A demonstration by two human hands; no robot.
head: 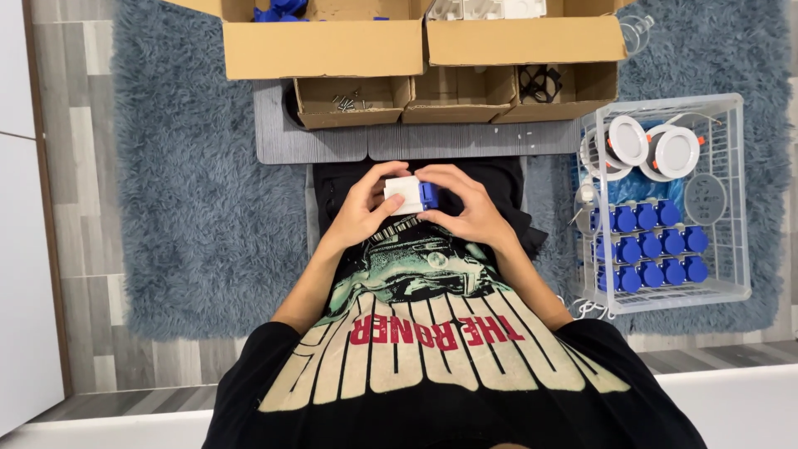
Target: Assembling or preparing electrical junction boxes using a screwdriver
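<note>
Nearby: clear crate (740,179) right, cardboard boxes (324,46) ahead.

A single head-worn camera looks steeply down over the wearer's chest. It sits close to the lap, floor beyond.

Grey wood-plank floor (83,166) under a shaggy blue-grey rug (199,208), with a ribbed grey mat (332,145) at its top, a white panel (17,249) along the left and even, soft light throughout.
</note>
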